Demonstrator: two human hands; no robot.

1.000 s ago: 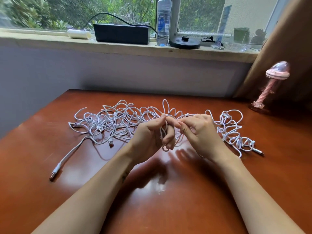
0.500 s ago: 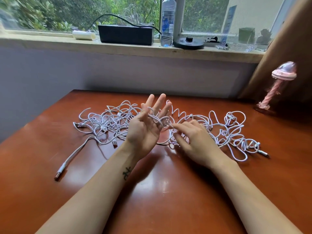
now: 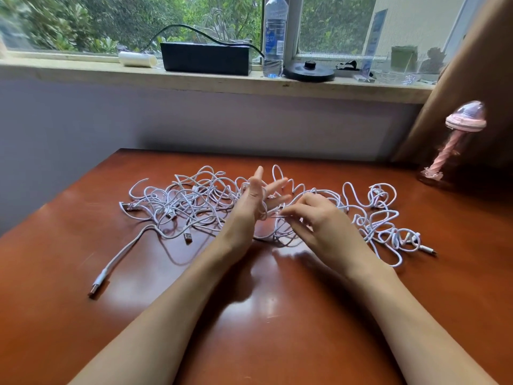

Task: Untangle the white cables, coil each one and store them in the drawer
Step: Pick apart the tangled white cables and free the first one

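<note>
left hand holding fingers straight and spread, white loops lying round palm. right hand curling fingers, pinching one strand of tangled white cables. tangle spreading across far half of glossy red-brown wooden table, well back from near edge. pink mushroom-shaped lamp standing at far right corner. grey wall rising behind, under window sill.

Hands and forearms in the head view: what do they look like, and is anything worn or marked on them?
The left hand and right hand are bare, with no gloves and no rings showing. No watch or bracelet shows either. Both forearms are uncovered down to the frame edge, with no sleeve in view, and no markings show on them from this angle.
</note>
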